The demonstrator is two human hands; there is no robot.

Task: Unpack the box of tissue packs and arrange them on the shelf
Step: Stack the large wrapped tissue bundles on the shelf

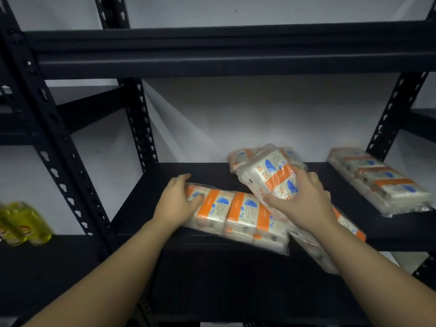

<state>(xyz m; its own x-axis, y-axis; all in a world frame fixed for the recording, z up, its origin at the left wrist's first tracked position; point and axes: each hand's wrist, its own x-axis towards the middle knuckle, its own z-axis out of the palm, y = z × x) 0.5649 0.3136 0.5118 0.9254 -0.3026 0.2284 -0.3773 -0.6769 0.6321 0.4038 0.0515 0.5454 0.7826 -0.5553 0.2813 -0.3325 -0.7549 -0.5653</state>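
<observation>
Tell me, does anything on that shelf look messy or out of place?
Yes. The pack under the left hand overhangs the shelf's front edge, and the right hand holds another pack tilted atop others.

Four tissue bundles showing: one under the left hand (pixel 177 204), the front bundle (pixel 236 218); one gripped by the right hand (pixel 304 204), the tilted bundle (pixel 269 171); one beneath that wrist; one well right. Yellow bottles (pixel 23 223) far left, blurred, count unclear.

Black metal shelf (pixel 146 199) — tissue packs (pixel 236 215) lie across it, another bundle (pixel 379 180) far right.
</observation>
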